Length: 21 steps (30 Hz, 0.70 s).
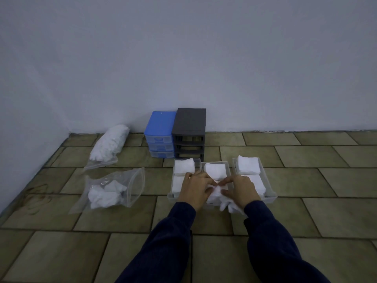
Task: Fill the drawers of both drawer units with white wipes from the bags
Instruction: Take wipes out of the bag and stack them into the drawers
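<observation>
Pinching one wipe [216, 193] between your left hand [196, 189] and right hand [241, 190], you hold it right over the near half of the middle drawer [228, 167], so it only needs lowering straight down.

You've got two drawer units [175, 137] side by side against the wall, three drawers [221, 178] in front, bags [110, 170] off left.
</observation>
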{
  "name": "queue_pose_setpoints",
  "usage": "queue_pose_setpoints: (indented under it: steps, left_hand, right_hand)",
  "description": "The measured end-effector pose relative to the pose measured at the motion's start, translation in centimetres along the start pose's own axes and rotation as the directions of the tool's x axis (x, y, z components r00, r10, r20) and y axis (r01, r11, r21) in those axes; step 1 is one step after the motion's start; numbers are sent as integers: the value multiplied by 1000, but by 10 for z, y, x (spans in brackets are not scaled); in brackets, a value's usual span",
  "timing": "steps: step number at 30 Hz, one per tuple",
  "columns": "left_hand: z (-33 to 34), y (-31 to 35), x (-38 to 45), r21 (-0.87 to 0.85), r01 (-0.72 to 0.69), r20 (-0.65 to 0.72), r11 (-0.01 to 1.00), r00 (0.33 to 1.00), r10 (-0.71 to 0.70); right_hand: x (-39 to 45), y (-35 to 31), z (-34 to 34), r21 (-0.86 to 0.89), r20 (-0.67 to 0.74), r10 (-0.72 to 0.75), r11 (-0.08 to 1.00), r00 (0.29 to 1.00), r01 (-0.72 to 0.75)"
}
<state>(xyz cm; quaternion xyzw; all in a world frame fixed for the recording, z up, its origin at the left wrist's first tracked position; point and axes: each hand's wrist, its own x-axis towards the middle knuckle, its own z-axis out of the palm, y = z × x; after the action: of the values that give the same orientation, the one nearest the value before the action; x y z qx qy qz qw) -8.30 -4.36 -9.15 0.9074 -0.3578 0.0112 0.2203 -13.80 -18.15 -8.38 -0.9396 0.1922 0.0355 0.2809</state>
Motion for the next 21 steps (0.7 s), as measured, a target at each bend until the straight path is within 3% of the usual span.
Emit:
queue_pose_setpoints:
  steps: [7,13,18,21]
  left_hand:
    - [2,0,-2,91,-3,1,996,1000,3]
    - [1,2,-3,60,26,8,998,1000,-27]
    - [-5,3,-5,2,57,-44,998,997,-57]
    - [-9,0,-6,-30,83,-59,996,995,-85]
  right_hand:
    - [-2,1,4,-50,-29,-24,999,999,22]
    - [0,1,-5,-34,38,-39,999,999,40]
    - [-2,2,-15,29,-103,-89,995,991,92]
    - [-2,4,-21,67,-109,-89,993,990,97]
